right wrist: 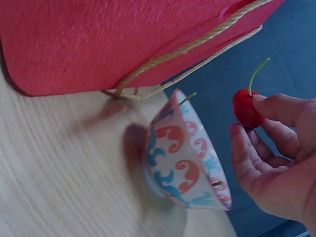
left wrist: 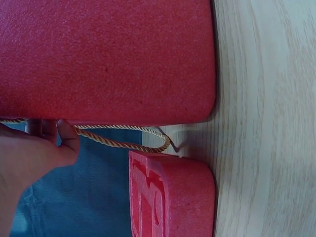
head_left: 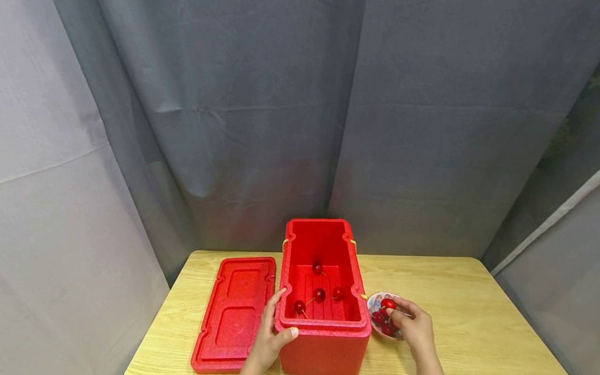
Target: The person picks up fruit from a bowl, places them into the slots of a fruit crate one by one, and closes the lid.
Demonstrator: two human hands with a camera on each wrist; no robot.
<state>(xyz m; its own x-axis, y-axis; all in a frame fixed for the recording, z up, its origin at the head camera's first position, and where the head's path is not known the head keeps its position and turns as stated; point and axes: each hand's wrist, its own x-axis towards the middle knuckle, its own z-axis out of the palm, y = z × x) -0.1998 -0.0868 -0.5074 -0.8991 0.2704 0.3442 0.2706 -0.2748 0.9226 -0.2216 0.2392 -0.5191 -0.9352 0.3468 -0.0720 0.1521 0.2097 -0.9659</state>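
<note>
My right hand (head_left: pixel 417 325) pinches a red cherry (right wrist: pixel 246 107) between thumb and fingers, its green stem pointing up in the right wrist view. Just below is a small patterned bowl (right wrist: pixel 170 158), and more cherries (head_left: pixel 377 317) lie in it. A deep red foam box (head_left: pixel 323 354) stands lidless in the middle, with several stemmed cherries (head_left: pixel 319 295) spread over its floor. Against the box's left side, near the front corner, rests my left hand (head_left: pixel 271 333). Its index finger reaches along the rim and its thumb touches the front corner.
The red lid (head_left: pixel 236 307) lies flat on the wooden table (head_left: pixel 450 297), left of the box. A twisted gold cord (left wrist: pixel 116 143) hangs in a loop on the box's left side, and another cord (right wrist: pixel 182 52) hangs on its right. Grey curtains (head_left: pixel 262 130) stand behind the table.
</note>
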